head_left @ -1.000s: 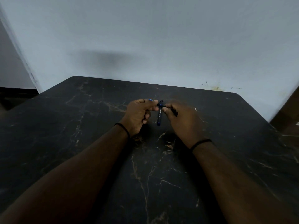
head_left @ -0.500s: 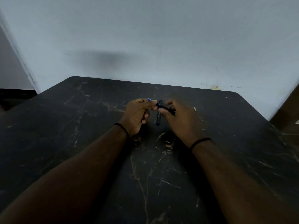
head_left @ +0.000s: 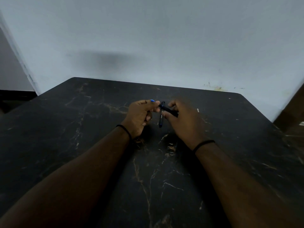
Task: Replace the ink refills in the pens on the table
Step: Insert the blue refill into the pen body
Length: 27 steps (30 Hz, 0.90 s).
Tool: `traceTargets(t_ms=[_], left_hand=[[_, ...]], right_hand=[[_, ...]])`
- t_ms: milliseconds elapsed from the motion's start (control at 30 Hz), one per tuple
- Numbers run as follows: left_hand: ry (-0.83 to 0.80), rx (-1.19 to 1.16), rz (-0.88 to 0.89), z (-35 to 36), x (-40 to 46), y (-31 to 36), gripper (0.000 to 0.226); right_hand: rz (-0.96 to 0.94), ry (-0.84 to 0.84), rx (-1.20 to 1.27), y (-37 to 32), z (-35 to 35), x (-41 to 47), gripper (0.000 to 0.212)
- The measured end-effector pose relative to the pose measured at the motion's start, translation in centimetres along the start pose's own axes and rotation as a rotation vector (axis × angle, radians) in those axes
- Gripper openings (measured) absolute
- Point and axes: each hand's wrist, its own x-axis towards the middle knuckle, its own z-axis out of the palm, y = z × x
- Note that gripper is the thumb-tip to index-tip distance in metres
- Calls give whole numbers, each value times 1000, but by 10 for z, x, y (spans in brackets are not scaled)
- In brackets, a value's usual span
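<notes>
A dark pen (head_left: 167,109) is held above the far middle of the black marble table (head_left: 65,129). Its blue-tipped end is pinched by the left hand (head_left: 139,116); the other end is gripped by the right hand (head_left: 182,119). A second pen (head_left: 161,118) is seen just below, between the hands; whether it lies on the table cannot be told. Step judged: barrel being opened or closed. Next, a twist with the halves kept in line is called for. A small pale piece (head_left: 197,110) lies to the right.
</notes>
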Motion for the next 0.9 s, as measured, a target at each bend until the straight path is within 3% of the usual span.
traceTargets(t_ms=[67,333,433,500,733,800,900], left_hand=[[5,4,-2,1,-1,1,9],[17,30,6,2,-1,1,12],[5,22,8,2,-2,1,11],[4,18,12,2,-2,1,10],[4,21,7,-2,3,-1,11],[-5,18,12,-3,2,-1,11],[6,20,7,-2,0,1,12]], right_hand=[[13,4,1,0,1,-1,21],[-79,-11,-84,1,1,0,21],[14,3,4,1,3,1,10],[21,31,21,2,4,1,20],[-65,7,-38,1,3,3,22],[-24,12,1,1,3,3,10],[13,31,48,0,1,1,20]])
